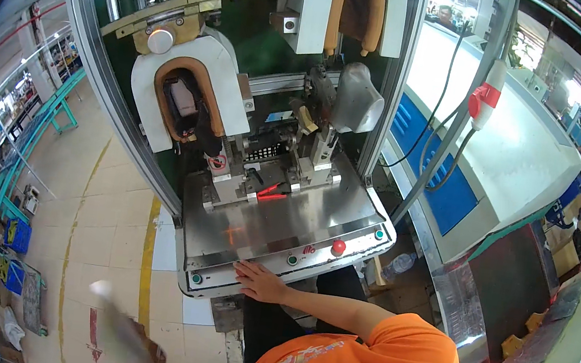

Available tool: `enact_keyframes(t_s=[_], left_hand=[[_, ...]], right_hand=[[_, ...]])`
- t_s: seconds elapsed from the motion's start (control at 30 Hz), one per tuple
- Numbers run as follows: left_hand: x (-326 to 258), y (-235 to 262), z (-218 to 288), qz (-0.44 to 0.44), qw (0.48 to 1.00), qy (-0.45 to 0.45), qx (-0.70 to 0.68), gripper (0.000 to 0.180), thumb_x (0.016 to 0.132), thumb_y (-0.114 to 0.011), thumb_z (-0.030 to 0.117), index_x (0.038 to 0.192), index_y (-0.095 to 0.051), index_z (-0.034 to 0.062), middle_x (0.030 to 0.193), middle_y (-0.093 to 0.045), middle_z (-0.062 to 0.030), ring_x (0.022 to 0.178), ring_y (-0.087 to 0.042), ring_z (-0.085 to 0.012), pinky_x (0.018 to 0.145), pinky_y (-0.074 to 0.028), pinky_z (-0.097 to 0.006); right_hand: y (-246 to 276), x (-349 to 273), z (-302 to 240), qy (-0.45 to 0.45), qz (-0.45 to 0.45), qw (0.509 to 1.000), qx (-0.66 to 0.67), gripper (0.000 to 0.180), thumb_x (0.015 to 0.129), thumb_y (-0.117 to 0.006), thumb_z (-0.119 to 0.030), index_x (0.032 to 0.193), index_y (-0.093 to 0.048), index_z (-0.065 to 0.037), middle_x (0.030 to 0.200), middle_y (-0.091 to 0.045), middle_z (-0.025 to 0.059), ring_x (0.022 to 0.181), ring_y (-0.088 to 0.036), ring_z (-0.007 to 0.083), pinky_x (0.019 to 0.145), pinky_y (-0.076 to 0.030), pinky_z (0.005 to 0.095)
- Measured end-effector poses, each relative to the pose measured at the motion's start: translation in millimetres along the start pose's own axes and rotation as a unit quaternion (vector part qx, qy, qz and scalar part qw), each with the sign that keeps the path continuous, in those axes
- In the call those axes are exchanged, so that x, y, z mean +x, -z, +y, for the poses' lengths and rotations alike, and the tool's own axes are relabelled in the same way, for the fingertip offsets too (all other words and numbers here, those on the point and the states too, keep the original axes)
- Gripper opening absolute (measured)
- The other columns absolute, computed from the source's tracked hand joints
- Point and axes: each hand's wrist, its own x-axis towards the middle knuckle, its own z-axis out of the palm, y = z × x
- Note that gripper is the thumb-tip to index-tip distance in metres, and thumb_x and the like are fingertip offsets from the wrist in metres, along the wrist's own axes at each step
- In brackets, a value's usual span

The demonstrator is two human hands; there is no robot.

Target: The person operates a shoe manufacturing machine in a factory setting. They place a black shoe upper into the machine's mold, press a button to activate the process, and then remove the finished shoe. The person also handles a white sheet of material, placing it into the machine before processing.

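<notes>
My right hand [259,282] lies with its fingers stretched out on the front edge of the machine's control panel [313,259], holding nothing. At the lower left, my left hand and forearm [123,328] are smeared by motion; a whitish blur [100,289] shows at the far end, and its kind cannot be made out. The machine's left station has a white block [147,89] with a brown U-shaped pad [220,117] around a dark shoe-like piece [184,98]. On the right, a grey metal form [358,101] stands below a second, raised brown pad [337,11].
Red-handled pliers [271,192] lie on the steel machine bed [285,225]. The panel carries a red button [338,247] and green buttons [292,260]. A white-and-blue machine [509,137] and a hanging red-and-white connector [485,97] stand at right. Tiled floor [116,225] with yellow lines is at left.
</notes>
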Motion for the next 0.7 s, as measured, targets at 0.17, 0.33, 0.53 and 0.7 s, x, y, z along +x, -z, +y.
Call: enact_keyframes(t_s=[0.17,0.33,0.53,0.7], left_hand=[[-9.2,40.2,4.1,0.009,0.998,0.046,0.048,0.026,0.089,-0.053,0.026,0.093,-0.057,0.0007,0.076,-0.053,-0.0011,0.070,-0.050,-0.0130,0.064,-0.042,-0.027],[-33.4,17.2,24.2,0.208,0.972,0.048,0.095,0.018,0.087,-0.056,0.022,0.088,-0.061,0.0048,0.073,-0.053,0.0037,0.063,-0.045,-0.0078,0.058,-0.038,-0.023],[-33.8,17.3,58.9,0.020,0.979,-0.017,0.200,0.016,0.087,-0.058,0.022,0.078,-0.058,0.0079,0.066,-0.050,0.0056,0.056,-0.044,-0.0044,0.051,-0.038,-0.023],[-26.9,24.0,36.7,0.137,0.986,-0.031,0.092,0.020,0.089,-0.056,0.021,0.086,-0.063,0.0029,0.075,-0.060,0.0015,0.060,-0.049,-0.0050,0.057,-0.043,-0.025]], right_hand=[[-0.4,2.4,-1.7,0.006,0.004,1.000,0.001,0.033,0.084,-0.057,-0.029,0.104,-0.058,-0.003,0.137,-0.036,0.0150,0.126,-0.034,0.0317,0.101,-0.032,0.0432],[0.7,5.0,1.1,0.008,0.061,0.996,0.066,0.027,0.079,-0.061,-0.022,0.101,-0.060,-0.007,0.130,-0.044,0.0133,0.116,-0.042,0.0327,0.095,-0.035,0.0443],[55.3,37.0,-0.7,-0.043,0.205,0.975,0.074,0.013,0.076,-0.062,-0.008,0.089,-0.062,-0.007,0.114,-0.055,0.0107,0.098,-0.050,0.0306,0.086,-0.037,0.0393],[147.8,110.5,19.7,-0.045,0.354,0.930,0.091,0.005,0.083,-0.057,-0.004,0.086,-0.061,-0.003,0.091,-0.059,0.0109,0.085,-0.053,0.0248,0.076,-0.042,0.0337]])
